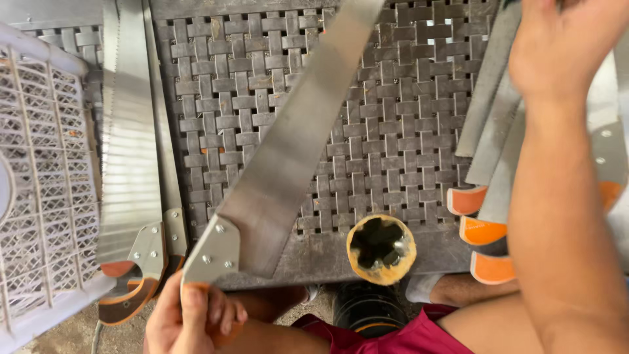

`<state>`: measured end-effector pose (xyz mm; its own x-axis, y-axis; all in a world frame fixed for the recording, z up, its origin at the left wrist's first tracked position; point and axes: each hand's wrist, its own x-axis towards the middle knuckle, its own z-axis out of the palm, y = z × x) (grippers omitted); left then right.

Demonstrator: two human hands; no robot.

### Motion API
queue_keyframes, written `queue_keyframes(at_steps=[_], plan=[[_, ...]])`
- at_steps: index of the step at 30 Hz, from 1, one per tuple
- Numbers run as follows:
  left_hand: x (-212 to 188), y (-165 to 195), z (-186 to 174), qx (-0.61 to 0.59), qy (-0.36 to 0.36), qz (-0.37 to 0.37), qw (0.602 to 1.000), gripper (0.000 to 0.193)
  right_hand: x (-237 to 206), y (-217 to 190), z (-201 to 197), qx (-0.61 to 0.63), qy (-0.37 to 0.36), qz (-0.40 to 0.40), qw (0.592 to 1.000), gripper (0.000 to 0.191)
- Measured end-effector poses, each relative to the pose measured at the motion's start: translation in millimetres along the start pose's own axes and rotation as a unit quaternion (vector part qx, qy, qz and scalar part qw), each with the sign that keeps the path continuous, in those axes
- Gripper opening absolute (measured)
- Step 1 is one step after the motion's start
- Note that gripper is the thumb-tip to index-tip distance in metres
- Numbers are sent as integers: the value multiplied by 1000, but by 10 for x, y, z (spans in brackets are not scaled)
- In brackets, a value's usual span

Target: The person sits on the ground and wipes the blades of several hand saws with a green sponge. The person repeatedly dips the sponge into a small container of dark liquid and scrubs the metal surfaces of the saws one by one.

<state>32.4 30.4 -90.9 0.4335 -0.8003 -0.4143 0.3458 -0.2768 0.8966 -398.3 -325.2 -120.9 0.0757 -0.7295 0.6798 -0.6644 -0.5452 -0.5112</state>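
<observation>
Left hand (190,318) at 7 o'clock, fingers curled tight around the orange handle of a long grey steel handsaw (288,141), blade slanting up toward 12 o'clock across the grey woven plastic tabletop (400,118). Right hand (557,42) at 1 o'clock, resting among a stack of bare steel saw blades with orange handle ends (488,196); grip hidden, impossible to tell. At 9 o'clock, two more finished handsaws (131,151) lying beside a white plastic lattice crate (39,170). At 6 o'clock, an open-ended yellow tube (381,249).
</observation>
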Motion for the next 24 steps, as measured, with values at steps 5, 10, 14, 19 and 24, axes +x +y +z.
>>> queue_keyframes(at_steps=[5,10,14,19,24], plan=[[104,32,26,-82,-7,-100,992,20,-389,-1118,-548,217,-40,70,973,32],[-180,128,43,-36,4,30,999,23,-835,-1754,-1014,231,-69,162,957,23],[-392,192,105,21,43,80,996,23,-1302,-1822,-1270,200,-125,185,954,22],[-448,240,98,-87,31,82,992,18,-1729,-1688,-1412,211,-142,220,942,23],[-429,359,-76,-81,50,119,988,19,-1814,-1599,-1418,220,-141,226,939,24]])
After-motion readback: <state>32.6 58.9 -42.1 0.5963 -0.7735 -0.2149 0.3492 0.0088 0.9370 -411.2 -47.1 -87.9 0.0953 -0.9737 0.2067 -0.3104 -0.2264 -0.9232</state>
